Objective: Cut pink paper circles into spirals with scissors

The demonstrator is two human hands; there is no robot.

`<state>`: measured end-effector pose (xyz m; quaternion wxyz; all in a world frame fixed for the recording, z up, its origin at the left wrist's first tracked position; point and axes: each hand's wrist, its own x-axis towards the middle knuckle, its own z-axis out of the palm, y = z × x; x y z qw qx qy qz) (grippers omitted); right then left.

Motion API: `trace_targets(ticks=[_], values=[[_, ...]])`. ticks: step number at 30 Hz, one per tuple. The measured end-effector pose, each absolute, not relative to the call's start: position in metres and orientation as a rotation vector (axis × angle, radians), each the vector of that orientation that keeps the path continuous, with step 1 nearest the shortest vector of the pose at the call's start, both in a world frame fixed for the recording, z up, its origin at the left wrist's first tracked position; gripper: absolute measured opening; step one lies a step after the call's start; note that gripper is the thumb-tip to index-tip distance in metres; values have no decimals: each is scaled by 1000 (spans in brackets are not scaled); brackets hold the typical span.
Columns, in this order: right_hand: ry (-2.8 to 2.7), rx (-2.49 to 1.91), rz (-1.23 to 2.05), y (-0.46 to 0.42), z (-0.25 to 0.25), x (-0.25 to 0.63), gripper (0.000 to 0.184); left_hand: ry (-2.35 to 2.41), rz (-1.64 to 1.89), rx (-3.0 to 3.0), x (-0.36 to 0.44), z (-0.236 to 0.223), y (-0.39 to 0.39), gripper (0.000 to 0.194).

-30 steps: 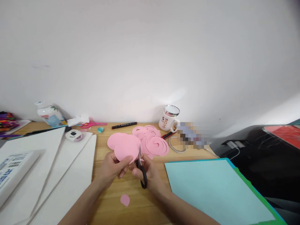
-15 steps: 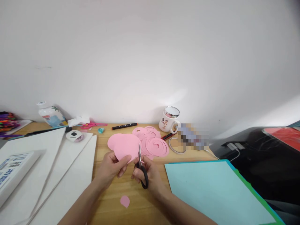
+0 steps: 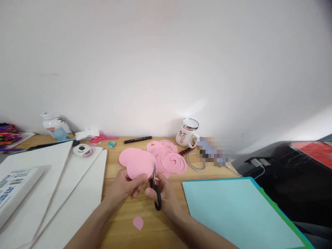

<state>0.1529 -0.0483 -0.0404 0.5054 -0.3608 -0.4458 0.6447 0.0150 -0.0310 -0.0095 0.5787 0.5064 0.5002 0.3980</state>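
Note:
A round piece of pink paper (image 3: 140, 165) is pinched at its lower edge by my left hand (image 3: 127, 185). My right hand (image 3: 163, 192) is closed around black-handled scissors (image 3: 157, 197), whose blades stand upright against the paper's right edge. Behind the held piece lie more pink paper discs (image 3: 129, 155) and a loose pile of pink paper spirals (image 3: 173, 162). A small pink petal-shaped scrap (image 3: 138, 223) lies on the wooden table (image 3: 121, 228) below my hands.
White boards (image 3: 85, 186) cover the left side, with a white correction tape (image 3: 82, 150) on them. Light blue sheets (image 3: 238, 207) lie at right. Along the wall stand a mug (image 3: 187, 132), a black marker (image 3: 138, 139), pink scissors (image 3: 103, 138) and a white bottle (image 3: 57, 127).
The scissors have shifted slightly left and their handles have come closer together. The paper has turned a little in my left hand.

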Motion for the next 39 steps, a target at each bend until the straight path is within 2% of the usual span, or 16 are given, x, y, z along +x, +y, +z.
trace_targets(ticks=[5,16,28,39], values=[[-1069,-800,1587,-46,-38,156,42,1172,911,1210,14,-11,-31,40],[-1076,-844,1587,-47,-39,158,39,1160,910,1242,9,-14,-28,43],[-1072,-970,1577,-48,-39,156,24,1140,975,1160,9,-10,-27,38],[-1110,-896,1569,-48,-42,155,38,1214,935,1195,9,-12,-28,43]])
